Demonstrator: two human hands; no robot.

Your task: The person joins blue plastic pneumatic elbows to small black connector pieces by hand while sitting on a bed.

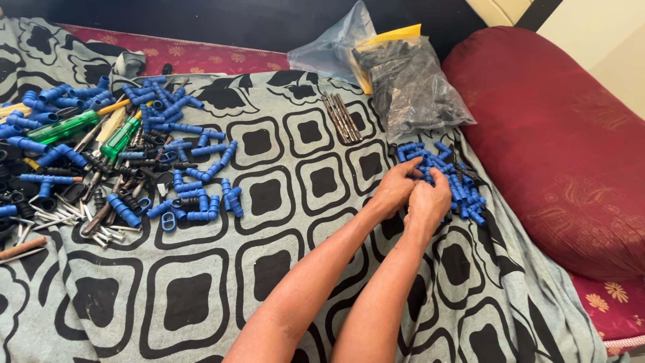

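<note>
Two bare forearms reach up from the lower edge of the view, side by side and angled toward the right, to a small pile of blue plastic fittings (449,176) lying on the patterned bedsheet (269,269) just beside the red bolster pillow (557,148). The left hand (395,191) lies with its back up, wrist bent a little, and its fingers stretch forward into the near edge of the pile, closed narrowly around something there; whether it grips a fitting I cannot tell, since the fingertips are buried among the blue pieces. The right hand (428,200) presses against the left, curled into a loose fist with its knuckles toward the camera, its fingers tucked in and hidden, so what it holds cannot be seen. Both hands touch each other and the pile.

Beyond the pile, higher on the sheet, rests a clear plastic bag of dark parts (413,87), with a yellow packet (390,37) tucked behind it. Left of the bag lies a bundle of thin metal rods (341,116). Far to the left, well apart from the hands, sprawls a large heap of blue fittings (154,141) mixed with black pieces, metal bits and two green-handled screwdrivers (70,126).
</note>
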